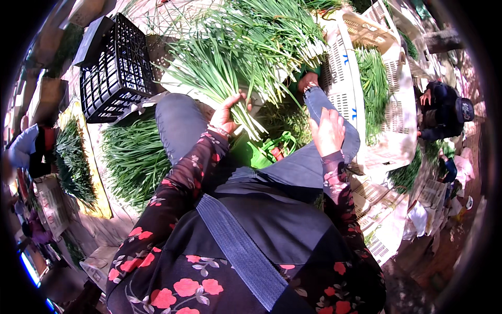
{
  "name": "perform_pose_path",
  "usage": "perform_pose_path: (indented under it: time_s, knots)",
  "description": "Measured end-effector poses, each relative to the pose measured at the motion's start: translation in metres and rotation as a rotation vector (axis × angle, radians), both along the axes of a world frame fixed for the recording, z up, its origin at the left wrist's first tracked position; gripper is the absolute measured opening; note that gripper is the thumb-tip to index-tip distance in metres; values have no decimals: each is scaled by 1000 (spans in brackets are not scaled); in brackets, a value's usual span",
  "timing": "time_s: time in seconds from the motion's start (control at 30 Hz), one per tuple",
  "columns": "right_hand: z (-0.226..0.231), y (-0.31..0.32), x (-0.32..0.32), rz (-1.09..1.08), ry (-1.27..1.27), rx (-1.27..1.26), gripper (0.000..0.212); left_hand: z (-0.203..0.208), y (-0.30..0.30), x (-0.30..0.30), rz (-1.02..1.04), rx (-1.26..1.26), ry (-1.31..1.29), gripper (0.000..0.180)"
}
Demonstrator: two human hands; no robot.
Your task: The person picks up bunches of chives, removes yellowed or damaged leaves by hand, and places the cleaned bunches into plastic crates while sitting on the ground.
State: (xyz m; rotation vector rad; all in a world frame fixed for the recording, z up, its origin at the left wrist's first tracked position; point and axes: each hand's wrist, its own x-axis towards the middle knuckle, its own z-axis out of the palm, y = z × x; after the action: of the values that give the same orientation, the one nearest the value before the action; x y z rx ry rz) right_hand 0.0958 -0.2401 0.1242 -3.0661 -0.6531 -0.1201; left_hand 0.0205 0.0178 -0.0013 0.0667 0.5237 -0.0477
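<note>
My left hand (225, 116) is closed round the pale stem ends of a bunch of garlic chives (217, 70), whose long green leaves fan out away from me. My right hand (329, 132) is above my bent right leg, back upward and fingers slightly apart, with nothing seen in it. Beyond the held bunch lies a large heap of chives (285, 34), white stem ends toward the right. Between my legs is a bright green bag or cloth (250, 153) with a small red item (277, 153) beside it. Loose green trimmings (277, 118) lie just past it.
A black plastic crate (117, 68) stands at the far left. More chives (133, 159) lie beside my left leg. On the right, a white slatted crate (400, 112) holds chives (372, 89). Other people sit at the right (444, 110) and left (31, 149) among further piles.
</note>
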Motion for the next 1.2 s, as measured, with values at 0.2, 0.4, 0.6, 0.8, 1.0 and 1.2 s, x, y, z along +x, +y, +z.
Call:
perform_pose_path:
  time_s: [0.2, 0.4, 0.6, 0.8, 1.0, 1.2]
  knots:
    - [-29, 105, -21, 93, 1274, 458, 68, -13, -17, 2, -138, 232, 128, 24]
    - [-53, 113, -18, -234, 1755, 1067, 16, 49, 24, -17, -205, 518, 233, 51]
    - [-5, 115, -1, -345, 1990, 1200, 20, 84, 28, -64, -366, 368, -97, 56]
    - [13, 116, -45, -356, 2353, 1291, 22, 81, -3, -23, -189, -178, -493, 88]
    - [-6, 91, -32, -313, 2016, 1411, 31, 76, 13, 9, -6, 107, -406, 51]
    - [-66, 65, -27, -990, 1396, 1665, 53, 19, 5, 22, 70, 61, -80, 22]
